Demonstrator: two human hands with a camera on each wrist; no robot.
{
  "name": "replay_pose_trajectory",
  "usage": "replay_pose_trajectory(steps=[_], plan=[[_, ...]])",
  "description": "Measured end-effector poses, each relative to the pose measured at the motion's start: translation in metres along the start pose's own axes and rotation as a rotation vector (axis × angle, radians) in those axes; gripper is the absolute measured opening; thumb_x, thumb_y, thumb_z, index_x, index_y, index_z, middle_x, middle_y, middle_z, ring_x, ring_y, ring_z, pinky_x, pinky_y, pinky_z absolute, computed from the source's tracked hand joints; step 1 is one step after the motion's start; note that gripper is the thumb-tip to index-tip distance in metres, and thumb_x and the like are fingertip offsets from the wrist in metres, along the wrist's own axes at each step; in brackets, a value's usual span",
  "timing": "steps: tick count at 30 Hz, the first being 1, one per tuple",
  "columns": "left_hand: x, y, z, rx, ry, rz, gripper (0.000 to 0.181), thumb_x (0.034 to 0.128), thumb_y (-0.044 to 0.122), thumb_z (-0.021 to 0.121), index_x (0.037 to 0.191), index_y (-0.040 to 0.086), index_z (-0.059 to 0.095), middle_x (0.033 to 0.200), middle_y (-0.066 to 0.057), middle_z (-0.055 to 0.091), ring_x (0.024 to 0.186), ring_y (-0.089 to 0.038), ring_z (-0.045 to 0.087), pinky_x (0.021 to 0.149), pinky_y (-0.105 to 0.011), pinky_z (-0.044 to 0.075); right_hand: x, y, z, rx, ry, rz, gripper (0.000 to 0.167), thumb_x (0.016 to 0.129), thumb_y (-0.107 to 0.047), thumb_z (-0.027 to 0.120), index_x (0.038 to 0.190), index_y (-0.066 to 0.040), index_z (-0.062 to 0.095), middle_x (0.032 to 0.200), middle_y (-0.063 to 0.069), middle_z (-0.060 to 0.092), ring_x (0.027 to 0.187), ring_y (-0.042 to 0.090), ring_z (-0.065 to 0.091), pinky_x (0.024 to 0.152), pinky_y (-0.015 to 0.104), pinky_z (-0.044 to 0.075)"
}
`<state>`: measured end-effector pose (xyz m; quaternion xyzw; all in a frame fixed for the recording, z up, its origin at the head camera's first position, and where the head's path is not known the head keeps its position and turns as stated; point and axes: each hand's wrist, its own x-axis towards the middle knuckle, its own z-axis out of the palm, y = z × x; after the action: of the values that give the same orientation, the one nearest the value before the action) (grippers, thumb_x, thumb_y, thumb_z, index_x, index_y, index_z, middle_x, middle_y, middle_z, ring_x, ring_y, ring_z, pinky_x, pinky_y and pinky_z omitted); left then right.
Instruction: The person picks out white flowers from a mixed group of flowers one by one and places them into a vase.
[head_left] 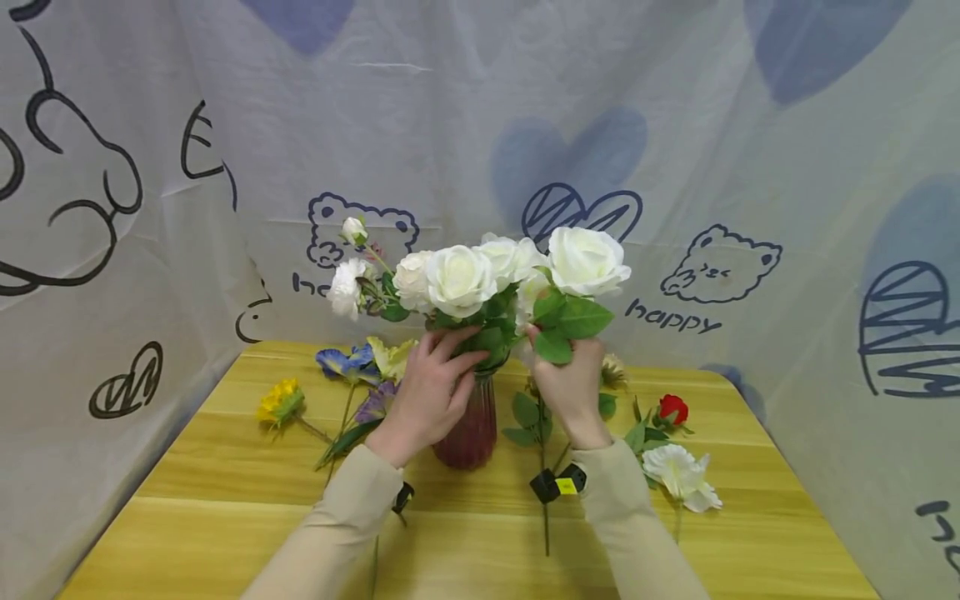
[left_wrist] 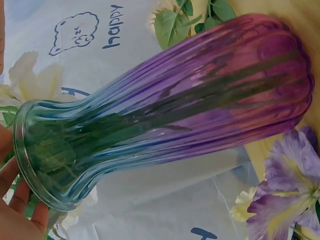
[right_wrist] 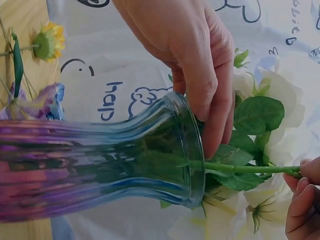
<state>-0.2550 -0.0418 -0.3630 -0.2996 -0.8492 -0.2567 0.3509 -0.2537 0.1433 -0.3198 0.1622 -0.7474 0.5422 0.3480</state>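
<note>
A ribbed glass vase (left_wrist: 180, 95), blue-green at the mouth and pink-purple at the base, holds several white roses (head_left: 459, 279) with leafy stems. My left hand (head_left: 433, 392) is at the vase's mouth, its fingers spread over the leaves and touching near the rim (right_wrist: 192, 145). With thumb and fingers, my right hand (head_left: 570, 379) pinches the green stem (right_wrist: 240, 169) of a large white rose (head_left: 588, 261), just below its leaves. That stem's lower end reaches into the vase mouth in the right wrist view. The left palm is hidden.
On the wooden table (head_left: 465, 533), a yellow sunflower (head_left: 281, 402), blue iris (head_left: 348, 364) and purple flower (left_wrist: 290, 185) lie left of the vase. A red rose (head_left: 672, 409) and white flower (head_left: 682, 475) lie right. A printed cloth (head_left: 450, 125) hangs behind.
</note>
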Motion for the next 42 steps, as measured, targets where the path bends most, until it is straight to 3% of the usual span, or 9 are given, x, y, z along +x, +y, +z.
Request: replay_pose_trajectory(steps=[9, 15, 20, 24, 30, 33, 38, 40, 42], plan=[[0.004, -0.001, -0.004, -0.022, -0.069, -0.067, 0.029, 0.1020, 0.018, 0.054, 0.124, 0.009, 0.071, 0.140, -0.009, 0.060, 0.123, -0.038, 0.048, 0.095, -0.059, 0.042, 0.001, -0.003, -0.001, -0.006, -0.015, 0.003, 0.029, 0.083, 0.008, 0.071, 0.112, 0.005, 0.068, 0.101, 0.022, 0.072, 0.094, 0.034, 0.071, 0.087, 0.029, 0.059], [0.004, -0.003, -0.004, -0.019, -0.091, -0.102, 0.034, 0.1026, 0.020, 0.054, 0.131, 0.005, 0.066, 0.141, -0.009, 0.059, 0.124, -0.039, 0.046, 0.096, -0.058, 0.041, 0.001, -0.002, 0.003, -0.041, -0.073, -0.011, 0.026, 0.084, 0.006, 0.071, 0.110, 0.004, 0.070, 0.099, 0.021, 0.073, 0.090, 0.033, 0.072, 0.086, 0.042, 0.060], [0.004, -0.005, -0.003, -0.019, -0.098, -0.111, 0.036, 0.1039, 0.021, 0.052, 0.133, 0.004, 0.065, 0.142, -0.009, 0.057, 0.124, -0.038, 0.046, 0.097, -0.058, 0.041, -0.001, 0.004, 0.008, -0.110, -0.143, 0.006, 0.016, 0.089, -0.002, 0.071, 0.104, 0.001, 0.072, 0.094, 0.018, 0.074, 0.079, 0.029, 0.069, 0.075, 0.039, 0.056], [0.003, -0.005, -0.003, -0.032, -0.099, -0.114, 0.036, 0.1043, 0.020, 0.052, 0.134, 0.004, 0.064, 0.143, -0.010, 0.057, 0.124, -0.039, 0.045, 0.097, -0.057, 0.040, -0.003, 0.010, 0.011, -0.144, -0.192, 0.037, 0.021, 0.087, -0.003, 0.072, 0.108, -0.002, 0.070, 0.098, 0.016, 0.074, 0.084, 0.028, 0.070, 0.076, 0.039, 0.057], [0.001, -0.004, -0.005, -0.048, -0.066, -0.094, 0.034, 0.1033, 0.018, 0.053, 0.132, 0.004, 0.065, 0.141, -0.010, 0.059, 0.124, -0.038, 0.046, 0.097, -0.058, 0.040, -0.008, 0.020, 0.018, -0.186, -0.190, 0.013, 0.032, 0.080, -0.003, 0.076, 0.111, -0.003, 0.069, 0.109, 0.017, 0.072, 0.104, 0.034, 0.070, 0.094, 0.049, 0.057], [-0.002, -0.002, -0.005, -0.056, -0.033, -0.069, 0.031, 0.1018, 0.015, 0.055, 0.128, 0.004, 0.068, 0.137, -0.011, 0.062, 0.121, -0.038, 0.048, 0.096, -0.058, 0.041, -0.012, 0.023, 0.020, -0.191, -0.192, 0.046, 0.031, 0.082, -0.007, 0.077, 0.113, -0.005, 0.070, 0.108, 0.017, 0.074, 0.102, 0.033, 0.071, 0.090, 0.049, 0.058], [-0.008, -0.003, -0.003, -0.086, 0.033, -0.026, 0.028, 0.0994, 0.011, 0.056, 0.122, 0.003, 0.071, 0.130, -0.012, 0.067, 0.114, -0.035, 0.054, 0.096, -0.054, 0.045, -0.018, 0.031, 0.022, -0.097, -0.225, 0.061, 0.028, 0.088, -0.007, 0.073, 0.115, -0.002, 0.069, 0.111, 0.018, 0.072, 0.105, 0.034, 0.070, 0.091, 0.049, 0.059], [-0.012, -0.003, -0.004, -0.110, 0.057, -0.019, 0.027, 0.0988, 0.009, 0.056, 0.119, 0.003, 0.073, 0.126, -0.012, 0.069, 0.111, -0.033, 0.056, 0.095, -0.052, 0.046, -0.020, 0.033, 0.022, -0.064, -0.236, 0.074, 0.029, 0.089, -0.008, 0.073, 0.117, -0.002, 0.069, 0.114, 0.018, 0.071, 0.106, 0.034, 0.069, 0.090, 0.044, 0.059], [-0.016, -0.002, -0.005, -0.130, 0.074, -0.013, 0.026, 0.0978, 0.007, 0.056, 0.117, 0.003, 0.074, 0.123, -0.012, 0.070, 0.108, -0.032, 0.058, 0.094, -0.050, 0.047, -0.023, 0.034, 0.021, -0.049, -0.242, 0.119, 0.025, 0.090, -0.011, 0.073, 0.115, -0.003, 0.070, 0.112, 0.017, 0.072, 0.100, 0.032, 0.070, 0.081, 0.037, 0.061]])
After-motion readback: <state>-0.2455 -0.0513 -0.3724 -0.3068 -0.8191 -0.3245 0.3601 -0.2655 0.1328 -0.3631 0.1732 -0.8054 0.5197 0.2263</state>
